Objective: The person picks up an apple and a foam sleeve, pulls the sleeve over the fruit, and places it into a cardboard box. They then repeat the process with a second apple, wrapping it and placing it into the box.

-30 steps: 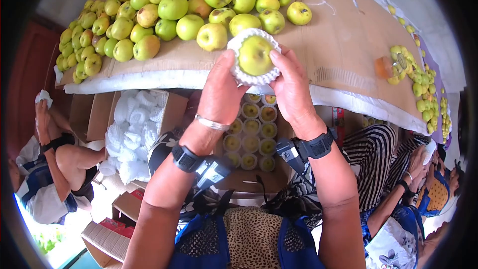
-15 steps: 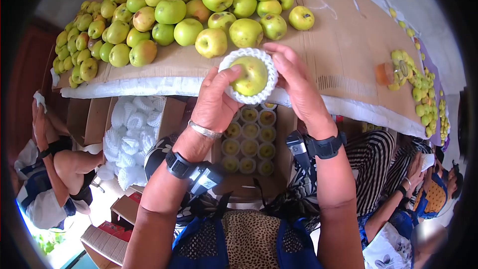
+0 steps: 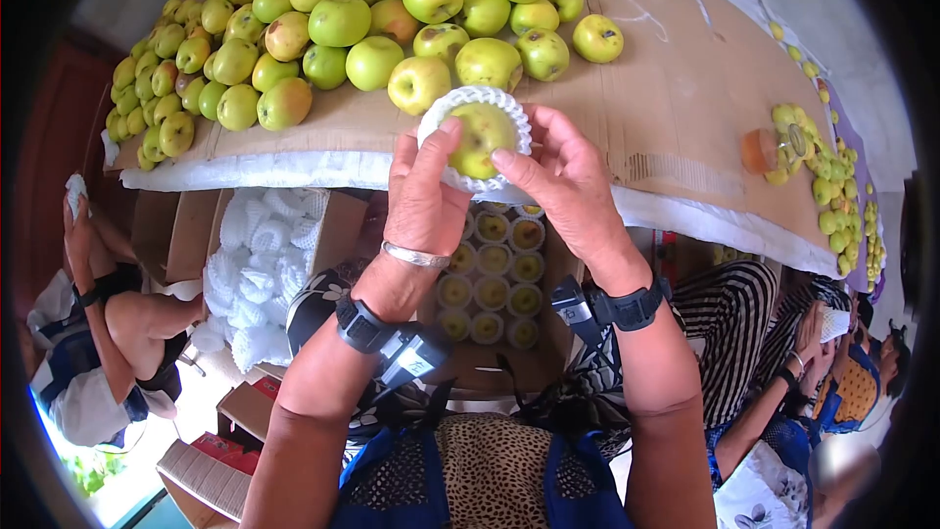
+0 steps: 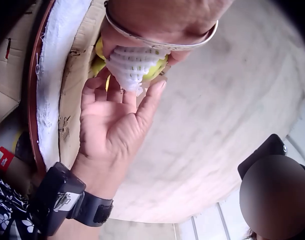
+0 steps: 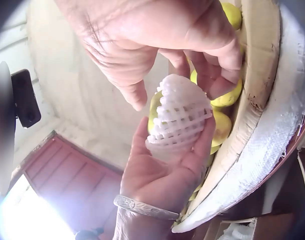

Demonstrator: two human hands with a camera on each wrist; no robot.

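Note:
A yellow-green apple [image 3: 478,137] sits in a white foam net [image 5: 180,112], its dimpled end bare and facing up. My left hand [image 3: 426,198] holds it from the left, thumb over the bare top and fingers round the net. From the other side my right hand [image 3: 578,191] reaches in. Its fingers are bent at the net's edge, and in the right wrist view its thumb stands just off the apple's bare top. Both hands are over the near edge of the cardboard-covered table [image 3: 685,127], in front of a pile of loose apples [image 3: 338,22].
Below the table edge is a carton [image 3: 504,362] with rows of netted apples [image 3: 493,292]. Left of it a box holds white foam nets [image 3: 264,245]. A jar [image 3: 769,149] stands at right. People sit on both sides, one with hands [image 3: 805,333] close to my right.
The netted apple dropped slightly nearer to me and tilted. My right hand came off its side, fingers spread, then moved back in with the thumb over the apple; the left hand kept its hold.

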